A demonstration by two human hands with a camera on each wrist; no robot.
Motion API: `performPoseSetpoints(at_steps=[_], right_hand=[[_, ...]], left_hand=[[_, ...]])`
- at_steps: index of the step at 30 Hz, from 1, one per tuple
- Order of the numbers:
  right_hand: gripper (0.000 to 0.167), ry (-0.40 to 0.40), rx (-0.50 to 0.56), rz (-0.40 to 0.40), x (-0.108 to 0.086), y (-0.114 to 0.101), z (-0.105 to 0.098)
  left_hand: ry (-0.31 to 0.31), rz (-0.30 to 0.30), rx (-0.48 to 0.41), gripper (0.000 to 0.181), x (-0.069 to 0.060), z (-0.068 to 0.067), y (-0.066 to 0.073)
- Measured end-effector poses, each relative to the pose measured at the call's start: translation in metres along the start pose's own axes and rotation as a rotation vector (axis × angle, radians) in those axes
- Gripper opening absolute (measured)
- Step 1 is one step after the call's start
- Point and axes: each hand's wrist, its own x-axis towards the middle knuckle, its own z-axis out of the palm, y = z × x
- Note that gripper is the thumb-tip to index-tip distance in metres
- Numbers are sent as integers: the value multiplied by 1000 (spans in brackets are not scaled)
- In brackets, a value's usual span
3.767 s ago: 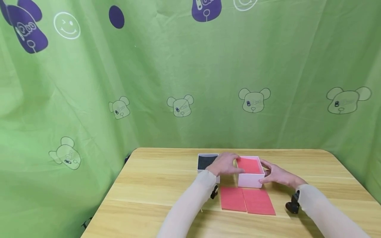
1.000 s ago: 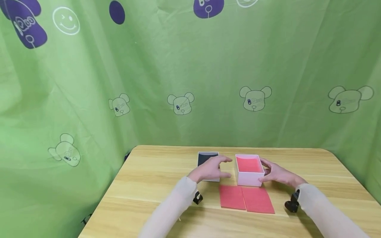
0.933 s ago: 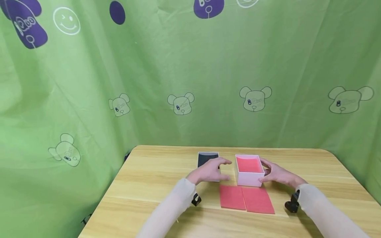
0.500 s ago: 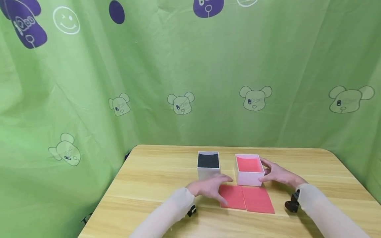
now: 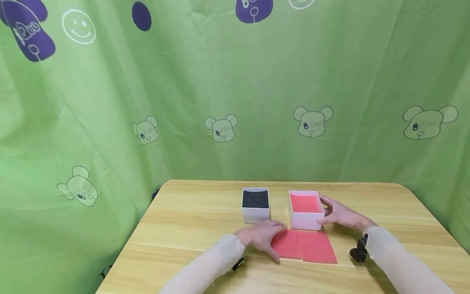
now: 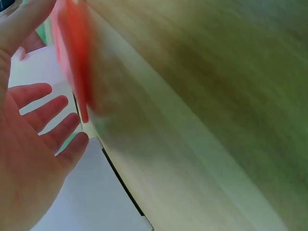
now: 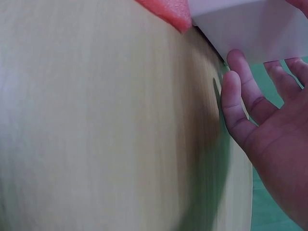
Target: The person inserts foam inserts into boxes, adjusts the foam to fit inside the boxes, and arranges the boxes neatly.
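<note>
Two flat red sheets (image 5: pixel 316 246) lie side by side on the table. Over the left edge of the left one, my left hand (image 5: pixel 261 238) hovers or rests with thumb and fingers spread; whether it touches, I cannot tell. The left wrist view shows that palm (image 6: pixel 29 159) with nothing in it. Behind the sheets stands a white box (image 5: pixel 307 221) with red material (image 5: pixel 305 203) inside. My right hand (image 5: pixel 342 215) rests against its right side, thumb at the front corner; in the right wrist view its fingers (image 7: pixel 250 91) touch the box wall (image 7: pixel 250 31).
Another white box (image 5: pixel 256 215) holding dark material (image 5: pixel 256 199) stands left of the first, just behind my left hand. A wooden table (image 5: pixel 176 241) bears everything, and a green curtain (image 5: pixel 257 73) hangs behind its back edge.
My left hand has come away from the red-filled box, down and toward me to the left red sheet, uncovering the dark-filled box. My right hand has stayed at its box.
</note>
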Motion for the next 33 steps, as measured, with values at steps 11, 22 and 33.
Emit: performPoseSetpoints(at_steps=[11,22,33], right_hand=[[101,-12,8,-11,1,2,0],[103,2,0,4,-1,1,0],[103,6,14,1,1,4,-1]], left_hand=[[-26,-13,110,100,5,6,2],[7,-11,129,96,6,7,6],[83,29,-32,98,-5,1,-4]])
